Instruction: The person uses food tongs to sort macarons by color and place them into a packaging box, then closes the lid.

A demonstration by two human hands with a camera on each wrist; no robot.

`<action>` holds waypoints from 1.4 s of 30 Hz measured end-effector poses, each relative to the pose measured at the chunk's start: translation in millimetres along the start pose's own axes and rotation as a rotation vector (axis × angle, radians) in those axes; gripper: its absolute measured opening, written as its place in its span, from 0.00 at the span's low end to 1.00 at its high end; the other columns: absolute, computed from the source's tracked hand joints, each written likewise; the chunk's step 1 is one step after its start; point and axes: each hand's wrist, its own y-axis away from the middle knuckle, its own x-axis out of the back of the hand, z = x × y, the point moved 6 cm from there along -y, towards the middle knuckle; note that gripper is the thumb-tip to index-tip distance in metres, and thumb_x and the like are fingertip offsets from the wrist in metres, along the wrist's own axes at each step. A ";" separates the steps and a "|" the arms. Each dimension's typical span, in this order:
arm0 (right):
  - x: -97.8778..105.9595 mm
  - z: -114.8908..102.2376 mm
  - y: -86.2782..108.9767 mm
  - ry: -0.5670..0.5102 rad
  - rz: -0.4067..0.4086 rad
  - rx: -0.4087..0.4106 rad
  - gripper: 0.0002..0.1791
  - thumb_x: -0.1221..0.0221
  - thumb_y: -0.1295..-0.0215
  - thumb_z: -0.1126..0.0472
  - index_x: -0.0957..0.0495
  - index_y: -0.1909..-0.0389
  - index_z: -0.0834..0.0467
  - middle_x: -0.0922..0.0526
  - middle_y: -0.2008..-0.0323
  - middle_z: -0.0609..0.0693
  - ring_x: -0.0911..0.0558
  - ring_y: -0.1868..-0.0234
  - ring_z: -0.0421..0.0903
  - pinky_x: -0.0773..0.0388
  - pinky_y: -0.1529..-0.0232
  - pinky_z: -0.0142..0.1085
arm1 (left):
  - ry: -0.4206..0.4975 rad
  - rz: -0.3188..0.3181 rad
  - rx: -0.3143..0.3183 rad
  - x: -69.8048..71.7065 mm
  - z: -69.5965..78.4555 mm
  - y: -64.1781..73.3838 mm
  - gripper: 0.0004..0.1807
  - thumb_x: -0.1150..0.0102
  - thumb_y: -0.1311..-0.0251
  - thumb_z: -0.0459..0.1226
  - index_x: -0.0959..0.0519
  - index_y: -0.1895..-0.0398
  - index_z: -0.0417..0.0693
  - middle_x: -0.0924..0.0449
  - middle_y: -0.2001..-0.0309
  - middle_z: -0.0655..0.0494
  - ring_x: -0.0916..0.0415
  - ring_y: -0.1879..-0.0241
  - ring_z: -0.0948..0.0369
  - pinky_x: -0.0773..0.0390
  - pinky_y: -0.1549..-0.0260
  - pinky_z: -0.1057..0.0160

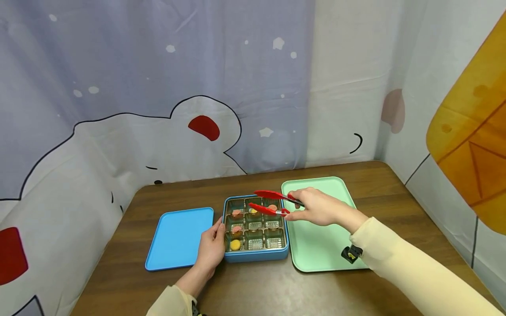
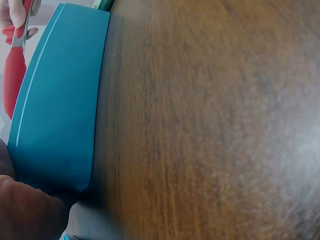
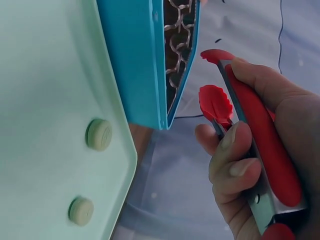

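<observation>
Red-tipped tongs (image 1: pixel 269 210) are gripped in my right hand (image 1: pixel 318 207). Their arms stand apart above the back of a blue box (image 1: pixel 257 255), and nothing shows between the tips (image 3: pixel 215 102) in the right wrist view. A gold divided insert (image 1: pixel 254 237) fills the box. Several small round pieces lie in its compartments: a yellow one (image 1: pixel 235 245) at front left, a pink one (image 1: pixel 236 228) behind it, others along the back row, partly behind the tongs. My left hand (image 1: pixel 211 248) holds the box's left side, thumb near the rim.
Right of the box lies a light green tray (image 1: pixel 316 259); the right wrist view shows two pale round pieces (image 3: pixel 100 135) on it. A flat blue lid-like tray (image 1: pixel 179 239) lies at left. Behind the wooden table (image 1: pixel 253 289) hangs a printed curtain (image 1: pixel 269 87).
</observation>
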 end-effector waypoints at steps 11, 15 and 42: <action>19.0 27.8 49.6 0.069 0.031 -0.064 0.16 0.30 0.31 0.43 0.21 0.61 0.49 0.24 0.72 0.38 0.27 0.69 0.40 0.26 0.65 0.38 | 0.013 -0.007 -0.005 -1.3 0.2 0.2 0.26 0.58 0.13 0.39 0.35 0.21 0.36 0.32 0.25 0.40 0.39 0.24 0.43 0.34 0.29 0.40; 26.8 37.3 74.1 0.079 0.035 -0.089 0.16 0.30 0.30 0.43 0.21 0.60 0.50 0.24 0.72 0.38 0.26 0.68 0.39 0.25 0.63 0.38 | 0.002 -0.004 -0.001 -0.3 -0.4 -0.8 0.26 0.58 0.14 0.39 0.35 0.21 0.35 0.34 0.24 0.41 0.43 0.22 0.43 0.39 0.27 0.40; 38.4 102.4 203.4 0.132 0.079 -0.291 0.35 0.29 0.34 0.37 0.17 0.43 0.65 0.14 0.58 0.45 0.19 0.61 0.40 0.20 0.61 0.39 | 0.006 -0.020 0.036 -1.8 -4.5 -2.7 0.27 0.59 0.13 0.41 0.38 0.18 0.39 0.29 0.27 0.39 0.37 0.25 0.43 0.33 0.30 0.40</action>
